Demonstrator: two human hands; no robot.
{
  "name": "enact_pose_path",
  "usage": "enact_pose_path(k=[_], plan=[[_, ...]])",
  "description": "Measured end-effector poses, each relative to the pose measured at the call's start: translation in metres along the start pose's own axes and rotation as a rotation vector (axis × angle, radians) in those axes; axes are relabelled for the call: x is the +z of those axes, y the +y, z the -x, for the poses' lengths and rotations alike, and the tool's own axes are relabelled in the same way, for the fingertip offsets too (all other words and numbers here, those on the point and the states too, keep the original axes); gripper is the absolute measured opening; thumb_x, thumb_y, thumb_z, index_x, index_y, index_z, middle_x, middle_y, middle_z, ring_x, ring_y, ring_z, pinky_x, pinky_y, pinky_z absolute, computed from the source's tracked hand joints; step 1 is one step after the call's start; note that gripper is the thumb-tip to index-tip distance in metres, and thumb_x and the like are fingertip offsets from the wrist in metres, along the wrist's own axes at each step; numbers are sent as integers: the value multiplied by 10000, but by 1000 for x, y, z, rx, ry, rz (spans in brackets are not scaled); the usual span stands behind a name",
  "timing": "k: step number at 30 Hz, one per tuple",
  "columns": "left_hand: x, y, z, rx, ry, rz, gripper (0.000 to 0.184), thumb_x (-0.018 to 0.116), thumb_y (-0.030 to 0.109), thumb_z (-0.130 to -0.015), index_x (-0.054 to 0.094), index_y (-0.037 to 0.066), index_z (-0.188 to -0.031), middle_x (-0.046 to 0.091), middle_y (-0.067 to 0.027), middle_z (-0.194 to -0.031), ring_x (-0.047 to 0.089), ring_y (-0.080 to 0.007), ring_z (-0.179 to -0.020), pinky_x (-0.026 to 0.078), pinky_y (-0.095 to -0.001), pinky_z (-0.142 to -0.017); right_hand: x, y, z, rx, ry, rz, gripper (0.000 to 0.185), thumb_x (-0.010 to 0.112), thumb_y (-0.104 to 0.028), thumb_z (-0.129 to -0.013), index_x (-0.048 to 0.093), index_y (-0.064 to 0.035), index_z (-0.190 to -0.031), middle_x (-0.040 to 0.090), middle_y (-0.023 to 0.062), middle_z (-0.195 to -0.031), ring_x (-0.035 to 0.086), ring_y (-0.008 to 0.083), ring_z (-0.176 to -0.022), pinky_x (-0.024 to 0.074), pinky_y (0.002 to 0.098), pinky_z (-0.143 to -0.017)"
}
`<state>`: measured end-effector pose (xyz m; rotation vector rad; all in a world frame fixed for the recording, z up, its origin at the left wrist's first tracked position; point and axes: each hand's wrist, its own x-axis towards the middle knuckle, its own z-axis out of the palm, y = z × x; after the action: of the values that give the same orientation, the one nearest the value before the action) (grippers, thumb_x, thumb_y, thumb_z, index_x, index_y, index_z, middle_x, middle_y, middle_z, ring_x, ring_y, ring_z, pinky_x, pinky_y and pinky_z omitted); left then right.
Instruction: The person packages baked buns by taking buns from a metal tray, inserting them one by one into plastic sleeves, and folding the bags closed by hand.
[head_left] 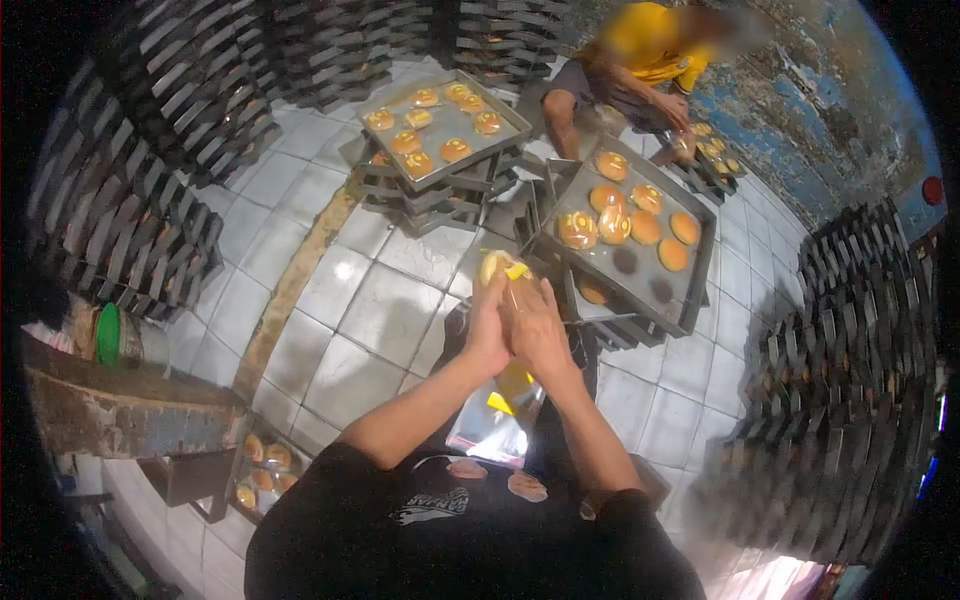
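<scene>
My left hand [489, 328] and my right hand [537, 328] are close together in front of my body, fingers closed around a bun [494, 265]. Clear plastic with yellow print lies around the bun; my fingers cover most of it. On my lap is a stack of clear plastic bags [490, 425] with yellow marks. Just ahead to the right, a metal tray [625, 290] carries several round buns [645, 228], some in shiny plastic wrap. Farther off to the left, another tray [445, 100] bears several buns with pale yellow swirls [456, 150].
Both trays rest on stacked trays [425, 205]. A co-worker in a yellow shirt [640, 50] sits at the back right beside another bun tray [718, 155]. Tall stacks of dark trays [840, 390] line the sides. More wrapped buns [268, 453] lie at lower left, near a wooden bench [130, 420].
</scene>
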<state>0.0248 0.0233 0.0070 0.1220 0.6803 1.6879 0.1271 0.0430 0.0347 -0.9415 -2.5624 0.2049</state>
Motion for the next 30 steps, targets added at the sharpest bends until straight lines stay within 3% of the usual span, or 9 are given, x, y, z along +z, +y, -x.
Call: enact_pose_path(k=[8, 12, 15, 16, 20, 21, 23, 26, 30], plan=[[-11, 33, -15, -379, -51, 180, 766, 300, 721, -1014, 534, 91, -1382, 594, -152, -1373, 586, -367, -1233, 481, -573, -1057, -35, -38, 17, 212, -127, -864, 172, 689, -30, -907, 533, -24, -837, 610, 58, -849, 592, 200, -784, 481, 316, -744], [-33, 58, -24, -195, -70, 159, 720, 265, 666, -1049, 528, 89, -1388, 574, -175, -1404, 571, -345, -1272, 455, -585, -1071, -40, -47, 29, 308, -24, -938, 187, 750, -73, -858, 583, -12, -914, 633, 103, -909, 616, 235, -864, 501, 344, -819], [-18, 75, 8, -234, 115, 194, 696, 281, 655, -1050, 552, 96, -1365, 582, -151, -1403, 578, -331, -1266, 474, -568, -1042, -45, -44, 41, 405, 81, -964, 280, 811, -116, -809, 633, 0, -991, 656, 148, -969, 640, 271, -944, 521, 373, -894], [-43, 59, 12, -326, -130, 238, 659, 300, 617, -1063, 539, 93, -1383, 582, -141, -1409, 563, -330, -1287, 468, -590, -1038, -41, -40, 31, 174, 437, -242, 349, 827, -99, -777, 669, -23, -1079, 662, 122, -958, 669, 286, -934, 554, 387, -845], [-32, 65, 46, -539, -196, 41, 569, 340, 495, -1095, 537, 62, -1407, 585, -138, -1420, 555, -298, -1308, 483, -484, -1058, -41, -48, 39, -54, 365, -249, 239, 792, -127, -838, 707, -41, -1044, 690, 108, -943, 684, 305, -829, 565, 348, -721], [-38, 65, 30, -365, -229, -252, 541, 378, 458, -1095, 554, 45, -1396, 616, -124, -1376, 587, -263, -1269, 493, -436, -1051, -42, -40, 34, -64, 370, -234, 239, 792, -127, -838, 707, -41, -1044, 690, 108, -943, 684, 305, -829, 565, 348, -721], [-48, 53, 12, -263, -273, -381, 461, 464, 366, -1088, 629, 15, -1337, 671, -107, -1290, 655, -204, -1158, 518, -370, -1002, -29, -15, 21, 632, 86, -750, 205, 692, -211, -956, 698, -10, -996, 681, 135, -832, 688, 252, -742, 553, 333, -717], [-40, 42, 13, 183, -249, -938, 349, 511, 251, -1075, 725, -22, -1120, 730, -84, -1086, 672, -156, -983, 532, -319, -899, -19, -4, 15, 515, 170, -611, 296, 605, -268, -1016, 659, 14, -943, 638, 161, -714, 606, 197, -635, 515, 342, -657], [-30, 37, 18, 354, -196, -742, 325, 518, 242, -1088, 698, -29, -1082, 717, -74, -966, 680, -140, -839, 562, -294, -782, -20, -8, 14, 521, 178, -592, 343, 602, -267, -1029, 585, 12, -830, 535, 146, -628, 504, 166, -591, 454, 376, -583]])
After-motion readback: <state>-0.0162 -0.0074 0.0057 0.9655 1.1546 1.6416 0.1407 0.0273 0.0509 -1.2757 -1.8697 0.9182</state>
